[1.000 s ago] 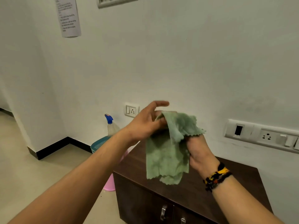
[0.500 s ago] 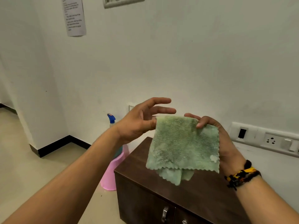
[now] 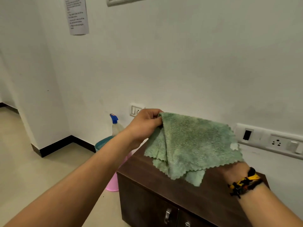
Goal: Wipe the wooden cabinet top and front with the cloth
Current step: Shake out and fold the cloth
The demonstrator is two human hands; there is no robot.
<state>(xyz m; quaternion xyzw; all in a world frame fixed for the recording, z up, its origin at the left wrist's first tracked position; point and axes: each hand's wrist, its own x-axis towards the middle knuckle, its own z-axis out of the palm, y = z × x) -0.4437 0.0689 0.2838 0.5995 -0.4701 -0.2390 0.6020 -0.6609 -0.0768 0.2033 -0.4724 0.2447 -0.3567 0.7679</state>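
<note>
Above the cabinet (image 3: 188, 192) top, cloth (image 3: 193, 145) held in air, not yet touching wood. Change vs 0.5 s ago: L hand (image 3: 144, 123) was spread with fingers out, now curled and pinching the cloth's upper-left corner; cloth was hanging as a flat square, now draped over the R hand (image 3: 232, 169) — that hand mostly hidden under the fabric w/ only the wrist and its braided band (image 3: 246, 184) showing, so its grip can't be told. Cloth looks doubled, lower scalloped edges hanging just over the top. Judgement: folding/prep step nearly done — no wiping started; top and front both remain. Spray bottle (image 3: 115, 125) stands left of cabinet, untouched.
</note>
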